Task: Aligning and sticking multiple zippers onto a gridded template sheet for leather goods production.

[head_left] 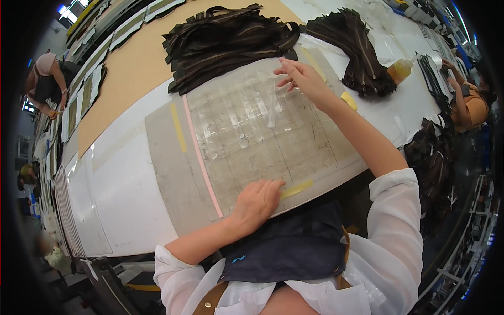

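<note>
My right hand reaches over the far part of a grey board, just short of a large pile of dark brown zippers. Its fingers are apart and nothing shows in them. Near the board's front edge, beside a strip of yellow tape, my left hand rests with its fingers curled in. What is under those fingers, if anything, is hidden. Clear tape covers much of the board's middle, which bears ruled lines. A pink strip runs along its left part.
Another zipper bundle lies at the far right, beside a bottle of yellow liquid. More dark zippers hang off the table's right side. A person in orange works there; another person stands far left by rows of flat pieces.
</note>
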Motion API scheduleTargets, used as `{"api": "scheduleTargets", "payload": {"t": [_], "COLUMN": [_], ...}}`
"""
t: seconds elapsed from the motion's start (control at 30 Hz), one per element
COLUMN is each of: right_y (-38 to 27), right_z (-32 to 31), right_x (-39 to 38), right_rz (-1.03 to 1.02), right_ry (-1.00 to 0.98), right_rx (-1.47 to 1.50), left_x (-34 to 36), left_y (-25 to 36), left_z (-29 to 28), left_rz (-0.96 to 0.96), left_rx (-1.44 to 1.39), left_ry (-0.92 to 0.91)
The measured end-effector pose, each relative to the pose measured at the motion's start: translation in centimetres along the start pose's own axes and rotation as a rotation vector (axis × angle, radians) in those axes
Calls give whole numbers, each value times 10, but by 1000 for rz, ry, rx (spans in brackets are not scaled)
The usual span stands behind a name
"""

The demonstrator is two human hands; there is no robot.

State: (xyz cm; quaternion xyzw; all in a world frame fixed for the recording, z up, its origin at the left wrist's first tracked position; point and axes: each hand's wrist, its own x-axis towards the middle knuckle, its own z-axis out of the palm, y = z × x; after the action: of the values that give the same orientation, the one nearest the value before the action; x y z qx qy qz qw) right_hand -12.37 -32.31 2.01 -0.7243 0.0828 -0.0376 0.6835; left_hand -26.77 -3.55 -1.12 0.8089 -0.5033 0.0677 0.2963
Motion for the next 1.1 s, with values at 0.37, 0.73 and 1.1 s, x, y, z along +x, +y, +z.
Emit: {"api": "scheduleTargets", "payload": {"t": [0.37, 0.73, 1.1], "right_y": [9, 3, -15], "right_z": [17, 13, 18], "right_x": [-61, -43, 13], "right_rz": [-905, -1276, -1154], "right_ry": [-363, -490, -495], "right_rx": [-1054, -1367, -1465], "left_x": [35, 36, 35], "left_y": [-13, -29, -30], "left_z": [-20, 3, -2], "left_rz": [2, 99, 122], "left_rx": [80, 408, 401], "left_ry": [-111, -110, -116]}}
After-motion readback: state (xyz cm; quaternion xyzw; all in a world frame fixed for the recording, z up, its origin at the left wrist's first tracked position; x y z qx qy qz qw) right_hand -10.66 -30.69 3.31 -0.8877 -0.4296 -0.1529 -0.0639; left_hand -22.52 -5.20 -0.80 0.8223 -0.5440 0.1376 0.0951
